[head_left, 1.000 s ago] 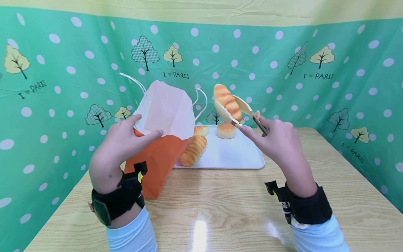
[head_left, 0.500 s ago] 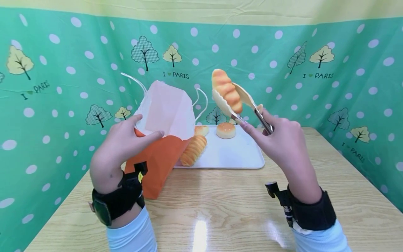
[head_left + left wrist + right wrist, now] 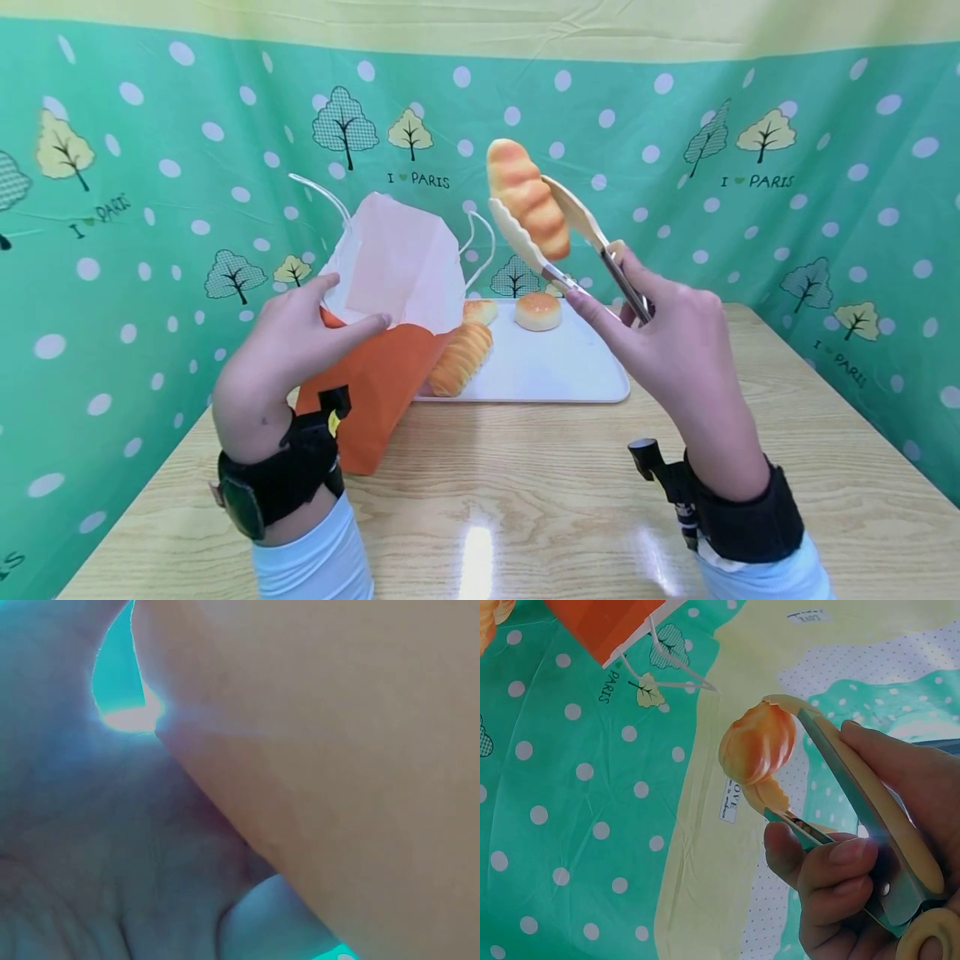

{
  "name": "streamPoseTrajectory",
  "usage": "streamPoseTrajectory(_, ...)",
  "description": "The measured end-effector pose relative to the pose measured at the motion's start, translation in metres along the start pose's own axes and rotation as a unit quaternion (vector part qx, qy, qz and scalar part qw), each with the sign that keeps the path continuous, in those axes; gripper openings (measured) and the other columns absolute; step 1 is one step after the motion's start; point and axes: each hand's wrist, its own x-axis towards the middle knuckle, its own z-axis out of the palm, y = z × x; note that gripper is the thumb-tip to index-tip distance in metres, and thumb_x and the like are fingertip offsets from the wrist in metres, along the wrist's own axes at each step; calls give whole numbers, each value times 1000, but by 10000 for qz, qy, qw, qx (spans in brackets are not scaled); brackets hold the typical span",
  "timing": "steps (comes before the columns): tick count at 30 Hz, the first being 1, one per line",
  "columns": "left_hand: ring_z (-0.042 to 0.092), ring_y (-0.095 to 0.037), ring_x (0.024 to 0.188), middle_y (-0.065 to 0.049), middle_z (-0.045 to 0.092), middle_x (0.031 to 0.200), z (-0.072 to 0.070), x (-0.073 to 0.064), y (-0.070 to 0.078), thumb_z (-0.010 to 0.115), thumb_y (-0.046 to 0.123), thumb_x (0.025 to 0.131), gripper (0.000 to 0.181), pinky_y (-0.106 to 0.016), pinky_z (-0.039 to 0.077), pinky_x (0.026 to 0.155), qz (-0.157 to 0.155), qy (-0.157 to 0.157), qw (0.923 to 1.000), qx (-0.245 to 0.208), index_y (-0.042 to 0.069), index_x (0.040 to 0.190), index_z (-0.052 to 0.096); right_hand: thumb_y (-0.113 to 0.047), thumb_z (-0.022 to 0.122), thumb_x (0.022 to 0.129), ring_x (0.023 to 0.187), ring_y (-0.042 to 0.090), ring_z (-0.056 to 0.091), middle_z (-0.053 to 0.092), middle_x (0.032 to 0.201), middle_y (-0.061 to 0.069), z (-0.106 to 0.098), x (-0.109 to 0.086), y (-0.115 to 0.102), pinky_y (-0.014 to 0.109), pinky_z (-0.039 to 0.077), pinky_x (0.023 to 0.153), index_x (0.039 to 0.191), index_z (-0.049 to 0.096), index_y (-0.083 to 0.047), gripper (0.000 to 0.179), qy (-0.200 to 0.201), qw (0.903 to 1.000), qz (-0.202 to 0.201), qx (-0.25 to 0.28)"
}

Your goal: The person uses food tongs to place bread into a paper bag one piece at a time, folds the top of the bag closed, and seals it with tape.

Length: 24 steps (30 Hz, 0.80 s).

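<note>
An orange paper bag (image 3: 367,392) with a white inside and white cord handles stands tilted, its mouth up. My left hand (image 3: 288,342) grips it by the rim, thumb across the front. The left wrist view is nearly filled by the bag's side (image 3: 337,750) and the palm. Up and right of the bag's mouth, my right hand (image 3: 675,333) holds metal tongs (image 3: 626,287) with cream tips. Between those tips a ridged, golden bread roll (image 3: 528,200) is pinched, high above the tray. In the right wrist view, fingers curl round the tongs (image 3: 870,802) below the roll (image 3: 757,742).
Behind the bag lies a white tray (image 3: 555,367) on the wooden table (image 3: 510,483). It bears a round bun (image 3: 537,311), a ridged loaf (image 3: 462,358) and another bread piece (image 3: 480,312), partly hidden by the bag. A green dotted curtain (image 3: 600,133) hangs behind.
My right hand has raised the tongs and bread roll, which shifted slightly left toward the bag. The left hand and bag stay as they were.
</note>
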Motion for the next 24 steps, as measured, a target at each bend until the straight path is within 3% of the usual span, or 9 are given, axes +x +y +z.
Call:
streamPoseTrajectory(15,39,-19,49,1,29,54,-3,-1,2,53,67,78,103,-34,35,54,-29,-49,10000,-48,-2,147,18,-44,72,75,40,10,36,53,53,-1,12,-5,-19,30,29,38,126,60,-16,59,522,9921,-1088,342)
streamPoseTrajectory(24,39,-18,45,3,29,52,-4,-1,4,54,67,77,103,-34,36,55,-4,-48,10000,-33,-1,146,20,-42,73,74,43,10,33,50,57,-1,28,-8,-27,29,28,39,129,57,-15,63,423,9877,-1431,456)
